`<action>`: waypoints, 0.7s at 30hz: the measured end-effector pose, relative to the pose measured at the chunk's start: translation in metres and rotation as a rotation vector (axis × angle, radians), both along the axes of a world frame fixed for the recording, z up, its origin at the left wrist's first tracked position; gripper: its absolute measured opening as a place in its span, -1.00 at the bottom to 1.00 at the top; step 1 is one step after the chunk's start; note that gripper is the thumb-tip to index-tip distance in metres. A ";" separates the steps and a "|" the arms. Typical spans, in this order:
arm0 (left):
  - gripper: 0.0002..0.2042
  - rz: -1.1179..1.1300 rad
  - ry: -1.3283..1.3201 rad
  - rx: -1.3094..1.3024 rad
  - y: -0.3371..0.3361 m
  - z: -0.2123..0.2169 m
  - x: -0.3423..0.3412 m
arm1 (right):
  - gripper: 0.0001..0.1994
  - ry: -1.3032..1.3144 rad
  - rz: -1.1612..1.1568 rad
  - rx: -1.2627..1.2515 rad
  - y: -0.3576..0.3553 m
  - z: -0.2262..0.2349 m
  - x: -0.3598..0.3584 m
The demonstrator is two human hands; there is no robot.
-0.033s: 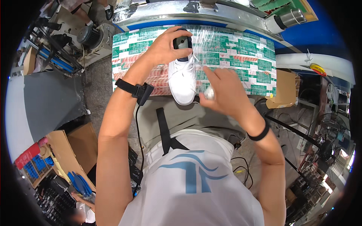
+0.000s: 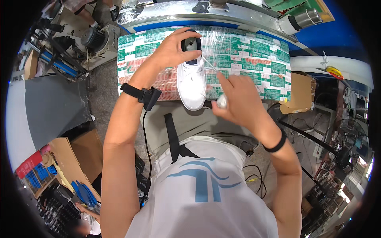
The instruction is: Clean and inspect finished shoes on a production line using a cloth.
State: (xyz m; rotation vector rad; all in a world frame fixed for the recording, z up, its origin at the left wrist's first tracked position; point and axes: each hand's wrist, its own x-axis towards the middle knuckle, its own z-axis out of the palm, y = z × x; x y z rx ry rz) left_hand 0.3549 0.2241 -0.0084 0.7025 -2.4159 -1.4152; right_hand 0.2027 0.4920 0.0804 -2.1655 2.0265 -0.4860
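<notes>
A white lace-up sneaker [image 2: 192, 89] with a dark collar lining lies on the wrapped surface, toe toward me. My left hand [image 2: 174, 49] grips it at the heel opening, thumb and fingers on either side of the collar. To the right of the shoe, my right hand [image 2: 240, 95] is closed around a pale round-ended object [image 2: 222, 101], whose bulb shows beside the thumb. Between the index fingertip and the shoe's laces runs a thin pale line [image 2: 210, 64]; whether it is lace or a tool's shaft, I cannot tell. My curled fingers hide the rest.
Under the shoe is a work surface [image 2: 246, 51] covered in green-and-white printed tape and clear film. A metal rail [image 2: 170, 22] runs behind it. A cardboard box [image 2: 297, 95] stands at right, a motor [image 2: 94, 38] at back left. Another person's leg [image 2: 85, 16] shows there.
My right hand has shifted slightly right, away from the shoe, with the round-ended object. The thin line at the laces reaches farther. My left hand and the shoe have barely moved.
</notes>
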 end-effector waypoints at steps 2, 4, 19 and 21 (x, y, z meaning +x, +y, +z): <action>-0.39 0.025 0.000 -0.035 0.003 -0.002 -0.001 | -0.16 -0.035 -0.013 0.078 0.027 0.011 0.001; -0.37 0.057 -0.004 -0.075 0.007 0.000 -0.002 | -0.17 -0.133 -0.030 0.220 0.050 0.012 0.002; -0.40 0.043 0.012 -0.009 0.009 -0.002 -0.004 | -0.30 -0.681 -0.291 -0.026 -0.007 -0.056 0.015; -0.39 0.039 0.027 -0.073 0.009 -0.001 -0.004 | -0.29 -0.689 -0.288 0.007 -0.007 -0.057 0.012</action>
